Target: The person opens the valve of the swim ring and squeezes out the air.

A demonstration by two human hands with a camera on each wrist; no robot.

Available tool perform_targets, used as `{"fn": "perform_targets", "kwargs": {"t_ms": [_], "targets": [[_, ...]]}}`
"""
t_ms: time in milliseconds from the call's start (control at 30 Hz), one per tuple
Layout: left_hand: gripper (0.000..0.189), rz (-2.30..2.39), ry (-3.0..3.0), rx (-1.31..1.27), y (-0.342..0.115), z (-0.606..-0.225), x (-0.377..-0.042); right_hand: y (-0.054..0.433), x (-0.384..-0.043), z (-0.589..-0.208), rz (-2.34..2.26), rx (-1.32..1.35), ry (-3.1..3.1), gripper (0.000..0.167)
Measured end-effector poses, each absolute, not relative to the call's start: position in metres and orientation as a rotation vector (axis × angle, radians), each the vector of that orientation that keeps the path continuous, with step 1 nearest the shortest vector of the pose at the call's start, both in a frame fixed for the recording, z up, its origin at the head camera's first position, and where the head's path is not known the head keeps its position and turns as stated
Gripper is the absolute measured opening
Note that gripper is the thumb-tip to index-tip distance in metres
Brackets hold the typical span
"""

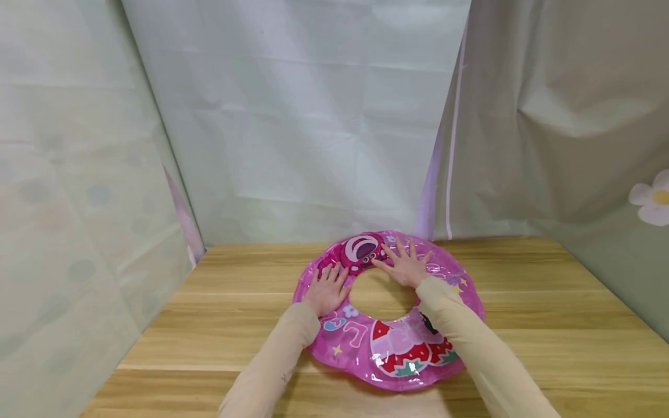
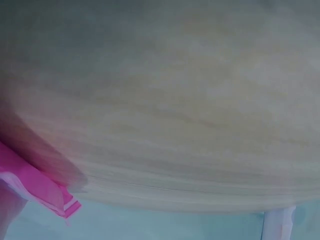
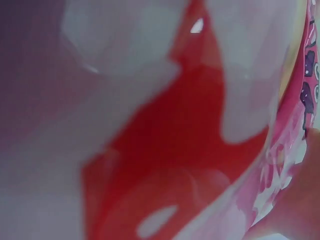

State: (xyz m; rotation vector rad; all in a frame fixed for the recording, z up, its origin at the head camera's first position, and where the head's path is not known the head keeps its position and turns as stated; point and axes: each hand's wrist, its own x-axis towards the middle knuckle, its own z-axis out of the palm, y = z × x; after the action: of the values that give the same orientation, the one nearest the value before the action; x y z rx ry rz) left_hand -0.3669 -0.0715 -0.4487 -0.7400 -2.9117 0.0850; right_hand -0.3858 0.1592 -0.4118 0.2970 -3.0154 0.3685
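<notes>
A pink inflatable swim ring [image 1: 399, 342] lies on the wooden table, printed with a bear at the far side and strawberries at the near side. My left hand [image 1: 328, 288] rests on its left part, fingers spread. On the far right part, beside the bear print, my right hand [image 1: 406, 265] lies with straight, spread fingers. In the left wrist view the ring's pink edge [image 2: 37, 185] shows at the lower left. The red and white print [image 3: 175, 130] fills most of the right wrist view, with part of my right hand [image 3: 295, 200] at the right edge.
The wooden tabletop [image 1: 225, 313] extends to both sides of the ring and shows through its centre hole. Pale curtain-like sheets [image 1: 313, 128] hang behind the table and at both sides. A white flower print [image 1: 653, 197] is on the right sheet.
</notes>
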Motion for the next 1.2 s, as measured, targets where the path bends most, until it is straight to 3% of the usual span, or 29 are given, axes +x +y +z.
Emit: {"fn": "perform_targets", "kwargs": {"t_ms": [1200], "targets": [[0.056,0.096,-2.879,-0.748,-0.073,-0.449,-0.368,0.168,-0.384,-0.416,0.558,0.317,-3.219,0.067]]}}
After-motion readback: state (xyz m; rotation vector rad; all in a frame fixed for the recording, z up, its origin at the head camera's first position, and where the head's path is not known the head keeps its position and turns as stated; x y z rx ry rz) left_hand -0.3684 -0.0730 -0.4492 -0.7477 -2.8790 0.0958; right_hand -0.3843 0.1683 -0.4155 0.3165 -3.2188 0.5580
